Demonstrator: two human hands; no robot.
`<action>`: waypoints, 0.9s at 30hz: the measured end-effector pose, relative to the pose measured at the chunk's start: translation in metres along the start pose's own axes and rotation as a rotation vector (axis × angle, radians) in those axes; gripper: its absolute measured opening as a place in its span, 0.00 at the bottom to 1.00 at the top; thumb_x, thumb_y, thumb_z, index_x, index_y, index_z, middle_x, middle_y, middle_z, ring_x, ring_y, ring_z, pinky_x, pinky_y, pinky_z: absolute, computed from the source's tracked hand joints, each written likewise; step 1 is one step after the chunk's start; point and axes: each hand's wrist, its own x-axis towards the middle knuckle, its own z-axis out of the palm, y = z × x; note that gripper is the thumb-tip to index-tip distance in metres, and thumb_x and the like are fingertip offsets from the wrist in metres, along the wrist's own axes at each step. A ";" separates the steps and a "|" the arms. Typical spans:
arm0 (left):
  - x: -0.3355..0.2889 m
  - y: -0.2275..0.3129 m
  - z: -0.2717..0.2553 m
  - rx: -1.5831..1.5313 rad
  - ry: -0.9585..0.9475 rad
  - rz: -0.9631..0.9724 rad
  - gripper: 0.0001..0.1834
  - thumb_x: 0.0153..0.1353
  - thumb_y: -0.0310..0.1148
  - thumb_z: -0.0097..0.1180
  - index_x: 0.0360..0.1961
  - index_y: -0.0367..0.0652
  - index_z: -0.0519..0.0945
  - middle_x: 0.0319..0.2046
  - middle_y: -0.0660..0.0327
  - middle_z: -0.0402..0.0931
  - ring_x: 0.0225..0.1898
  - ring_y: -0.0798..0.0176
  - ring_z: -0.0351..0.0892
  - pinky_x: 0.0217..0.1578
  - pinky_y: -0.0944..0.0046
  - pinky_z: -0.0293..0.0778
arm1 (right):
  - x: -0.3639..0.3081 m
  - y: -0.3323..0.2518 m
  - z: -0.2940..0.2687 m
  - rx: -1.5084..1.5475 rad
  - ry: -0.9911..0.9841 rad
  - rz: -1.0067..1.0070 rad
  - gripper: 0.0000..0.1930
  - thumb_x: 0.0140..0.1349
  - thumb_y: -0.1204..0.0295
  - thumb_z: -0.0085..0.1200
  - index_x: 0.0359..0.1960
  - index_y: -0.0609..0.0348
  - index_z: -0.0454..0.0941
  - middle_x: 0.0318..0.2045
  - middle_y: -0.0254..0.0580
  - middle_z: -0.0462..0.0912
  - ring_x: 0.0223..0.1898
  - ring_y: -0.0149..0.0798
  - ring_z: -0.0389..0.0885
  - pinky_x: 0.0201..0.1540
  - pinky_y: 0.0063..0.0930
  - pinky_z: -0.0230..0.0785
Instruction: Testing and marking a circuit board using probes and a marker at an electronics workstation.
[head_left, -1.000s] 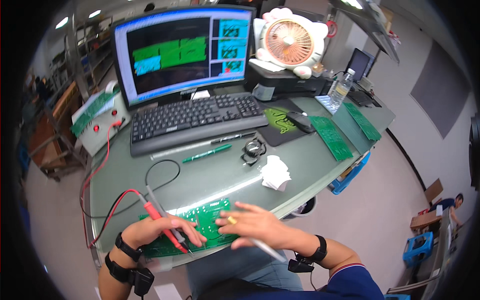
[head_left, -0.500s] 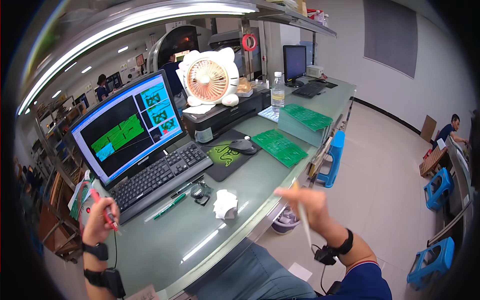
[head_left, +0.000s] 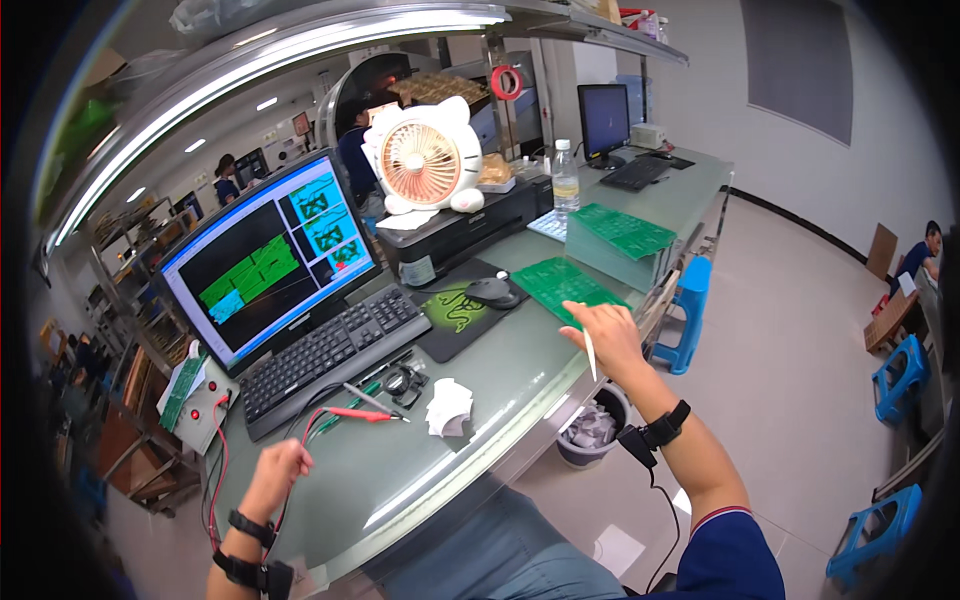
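Observation:
My right hand (head_left: 610,338) reaches over the near edge of a green circuit board panel (head_left: 558,280) lying flat on the bench. Its fingertips are at the panel's near corner; whether they touch it I cannot tell. A slim white pointed stick (head_left: 590,355) is held in this hand, pointing down. My left hand (head_left: 280,472), fingers curled and nothing visible in them, is above the bench at the lower left. Just beyond it lie a red test probe (head_left: 358,413) and a grey probe (head_left: 367,397), their cables running back past the hand.
A stack of green boards (head_left: 620,240) stands behind the single panel. Around them are a mouse (head_left: 490,290), keyboard (head_left: 330,355), monitor (head_left: 265,265), water bottle (head_left: 566,185) and fan (head_left: 420,160). Crumpled white paper (head_left: 450,407) lies near the front edge, above a waste bin (head_left: 592,435).
My left hand has let go of the red probe, which now lies on the bench, and has moved right and down. The right hand has moved forward to the flat panel.

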 end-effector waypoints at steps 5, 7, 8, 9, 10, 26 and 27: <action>-0.067 -0.036 0.033 -0.064 0.022 0.029 0.22 0.68 0.44 0.42 0.22 0.42 0.74 0.22 0.67 0.70 0.25 0.74 0.64 0.26 0.72 0.60 | 0.039 -0.065 0.034 0.147 -0.275 -0.326 0.13 0.60 0.59 0.56 0.42 0.50 0.76 0.33 0.34 0.78 0.39 0.38 0.77 0.37 0.33 0.66; -0.067 -0.047 0.039 -0.157 0.128 0.048 0.21 0.68 0.43 0.42 0.21 0.41 0.74 0.21 0.67 0.68 0.22 0.74 0.61 0.25 0.71 0.58 | 0.053 -0.081 0.066 0.138 -0.331 -0.332 0.15 0.59 0.63 0.56 0.47 0.52 0.75 0.34 0.36 0.77 0.41 0.40 0.77 0.38 0.34 0.68; -0.068 -0.053 0.039 -0.159 0.125 0.047 0.21 0.68 0.43 0.42 0.21 0.41 0.74 0.21 0.67 0.68 0.22 0.74 0.61 0.25 0.71 0.58 | 0.063 -0.088 0.076 0.125 -0.390 -0.341 0.18 0.59 0.67 0.56 0.51 0.53 0.73 0.36 0.38 0.77 0.42 0.41 0.77 0.39 0.35 0.70; -0.070 -0.058 0.037 -0.201 0.134 0.039 0.22 0.68 0.43 0.41 0.21 0.41 0.73 0.20 0.67 0.68 0.22 0.74 0.61 0.25 0.71 0.57 | 0.070 -0.092 0.082 0.198 -0.449 -0.272 0.23 0.58 0.71 0.55 0.57 0.55 0.69 0.38 0.40 0.77 0.43 0.44 0.77 0.42 0.37 0.72; -0.069 -0.066 0.035 -0.246 0.143 0.033 0.22 0.68 0.43 0.40 0.20 0.41 0.73 0.20 0.66 0.68 0.22 0.73 0.61 0.24 0.71 0.57 | 0.078 -0.093 0.086 0.267 -0.508 -0.202 0.29 0.57 0.75 0.54 0.62 0.56 0.65 0.39 0.43 0.77 0.44 0.47 0.77 0.44 0.38 0.73; -0.076 -0.020 0.003 0.003 -0.223 -0.051 0.09 0.62 0.29 0.43 0.37 0.38 0.75 0.43 0.51 0.73 0.45 0.51 0.73 0.49 0.53 0.69 | 0.059 0.046 0.074 -0.009 -0.796 0.521 0.54 0.40 0.42 0.66 0.69 0.56 0.60 0.67 0.55 0.61 0.66 0.56 0.60 0.61 0.56 0.54; -0.076 -0.022 0.003 -0.010 -0.199 -0.042 0.09 0.62 0.29 0.44 0.38 0.37 0.75 0.42 0.51 0.73 0.45 0.51 0.73 0.49 0.53 0.69 | 0.060 0.044 0.075 -0.012 -0.807 0.533 0.54 0.40 0.42 0.66 0.69 0.56 0.60 0.67 0.55 0.61 0.66 0.56 0.60 0.61 0.56 0.54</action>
